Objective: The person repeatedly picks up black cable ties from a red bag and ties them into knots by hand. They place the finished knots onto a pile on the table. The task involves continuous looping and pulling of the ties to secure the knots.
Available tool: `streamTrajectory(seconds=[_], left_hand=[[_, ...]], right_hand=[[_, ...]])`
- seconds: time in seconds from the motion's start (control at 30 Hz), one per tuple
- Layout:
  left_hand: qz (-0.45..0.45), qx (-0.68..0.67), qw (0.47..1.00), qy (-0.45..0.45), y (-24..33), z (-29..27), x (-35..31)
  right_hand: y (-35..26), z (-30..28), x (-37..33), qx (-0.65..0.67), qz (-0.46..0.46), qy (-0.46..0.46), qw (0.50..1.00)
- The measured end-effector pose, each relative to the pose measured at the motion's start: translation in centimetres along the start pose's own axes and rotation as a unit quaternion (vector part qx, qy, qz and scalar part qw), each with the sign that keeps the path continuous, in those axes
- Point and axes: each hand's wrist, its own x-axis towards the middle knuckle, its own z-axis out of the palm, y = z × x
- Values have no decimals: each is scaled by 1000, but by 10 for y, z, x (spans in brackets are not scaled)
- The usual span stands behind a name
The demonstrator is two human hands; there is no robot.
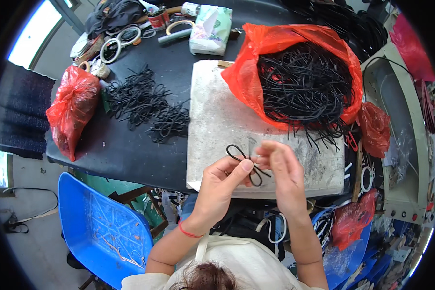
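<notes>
My left hand (220, 181) pinches a looped black cord (255, 170) between thumb and fingers, at about the cord's middle. One loop stands out at the upper left, another hangs below the fingertips, and a short end points right. Close by on the right is my right hand (289, 176), its fingers bent and drawn together next to the cord. Whatever lies between those fingertips is too small to make out. Both hands are above the front part of a stained pale board (210, 116). Behind them, an open red plastic bag (244, 79) holds a heap of black cords (304, 79), some spilling over its front edge.
Looped black cords (140, 96) are piled left of the board, beside a tied red bag (72, 104). Tape rolls (110, 50) and a tissue pack (211, 31) stand at the back. A blue chair (101, 217) is at the lower left, a grey metal frame (398, 121) at the right.
</notes>
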Motion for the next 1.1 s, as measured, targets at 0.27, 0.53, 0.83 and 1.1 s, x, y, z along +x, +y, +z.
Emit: streamTrajectory(seconds=[0.27,0.53,0.83,1.1], left_hand=[[0,-9,1000,26,-1,10,0],[-39,155,986,-37,5,4,-3],[46,421,905,-32,14,2,4],[-96,138,983,-70,28,-8,10]], right_hand=[[13,-14,-7,-9,0,-10,1000],[10,-21,-3,-121,-22,-17,992],[27,-26,-1,-87,71,-20,993],[24,-35,-1,1,112,-64,992]])
